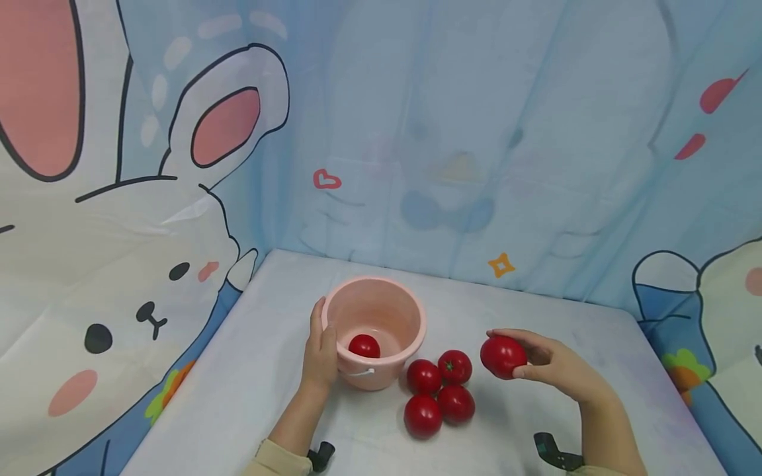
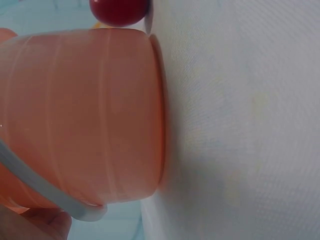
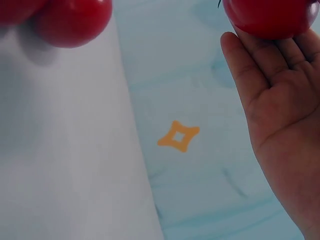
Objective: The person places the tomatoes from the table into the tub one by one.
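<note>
A pink bucket (image 1: 375, 291) with a pale handle (image 2: 55, 192) stands on the table, one red tomato (image 1: 364, 346) inside it. My left hand (image 1: 320, 354) grips the bucket's left side, thumb at the rim and fingers along the outer wall. Between thumb and fingers of my right hand (image 1: 556, 363) is another tomato (image 1: 503, 357), held above the table to the right of the bucket. In the right wrist view this held tomato (image 3: 272, 17) rests against the fingers, its green stem just showing. Several more tomatoes (image 1: 423, 416) sit in a cluster between the bucket and my right hand.
A white cloth covers the table (image 1: 506, 436). Behind it hangs a light blue curtain (image 1: 381, 132), and a printed rabbit (image 1: 149, 277) fills the left side. Dark straps with small devices (image 1: 556, 453) are on both wrists.
</note>
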Available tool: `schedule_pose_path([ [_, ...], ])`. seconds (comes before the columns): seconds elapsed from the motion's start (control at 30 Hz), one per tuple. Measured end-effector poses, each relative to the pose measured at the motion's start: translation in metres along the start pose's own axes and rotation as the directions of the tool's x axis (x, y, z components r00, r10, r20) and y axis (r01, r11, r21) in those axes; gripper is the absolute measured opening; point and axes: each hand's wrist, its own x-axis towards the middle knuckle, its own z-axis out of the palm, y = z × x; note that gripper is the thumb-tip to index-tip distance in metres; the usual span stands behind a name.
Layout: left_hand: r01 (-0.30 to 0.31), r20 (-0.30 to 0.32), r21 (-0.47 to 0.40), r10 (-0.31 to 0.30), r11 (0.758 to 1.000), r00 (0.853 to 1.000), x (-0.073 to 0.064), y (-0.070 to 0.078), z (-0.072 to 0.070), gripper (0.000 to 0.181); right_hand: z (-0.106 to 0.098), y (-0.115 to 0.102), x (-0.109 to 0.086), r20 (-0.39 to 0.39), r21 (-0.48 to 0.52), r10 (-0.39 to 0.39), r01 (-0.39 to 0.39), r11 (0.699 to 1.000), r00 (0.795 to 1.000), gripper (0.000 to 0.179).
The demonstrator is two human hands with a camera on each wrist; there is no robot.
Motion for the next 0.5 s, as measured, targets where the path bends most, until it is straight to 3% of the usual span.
schedule_pose_path([
  [0.3,-0.007,0.005,-0.012,0.007,1.0,1.0,-0.001,0.002,0.0,0.054,-0.009,-0.015,0.014,0.03,-0.03,0.006,-0.005,1.0,1.0,0.067],
  [0.5,0.009,0.006,-0.014,-0.009,1.0,1.0,-0.001,0.001,0.0,0.054,-0.016,-0.026,0.032,0.141,-0.004,-0.051,0.052,0.999,0.989,0.06],
])
